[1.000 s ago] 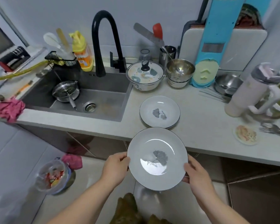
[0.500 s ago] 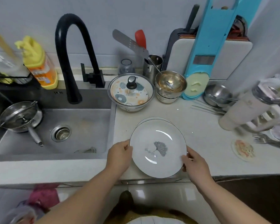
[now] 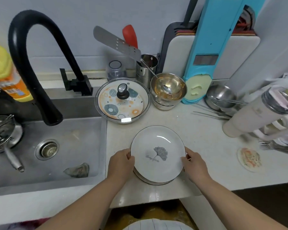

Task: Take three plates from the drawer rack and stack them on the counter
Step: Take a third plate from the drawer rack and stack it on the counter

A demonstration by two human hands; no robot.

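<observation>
Two hands on one plate right now: the left hand (image 3: 122, 161) and right hand (image 3: 194, 163) each pinch an opposite edge of the leaf-print plate (image 3: 158, 154), thumbs on the rim, fingers curled under. It sits over the stack (image 3: 154, 181) already on the worktop (image 3: 198, 135), just right of the sink (image 3: 61, 146). I can see at least one more rim peeking out underneath, but can't tell how many plates are down there, or whether the top one is fully resting yet.

My guess is this is the set-down step. Next move would be lowering it square so the rims line up, then letting go on both sides at once so it doesn't skid toward the worktop edge, which is pretty close.

Containers around it: a lidded pot (image 3: 122, 100) with a spotted pattern showing through the glass lid, contents hidden; a metal bowl (image 3: 169, 87) nested in others with a ladle (image 3: 166, 88) in it; a steel utensil cup (image 3: 146, 68) holding a spatula; and a strainer (image 3: 2, 131) lying in the sink.
</observation>
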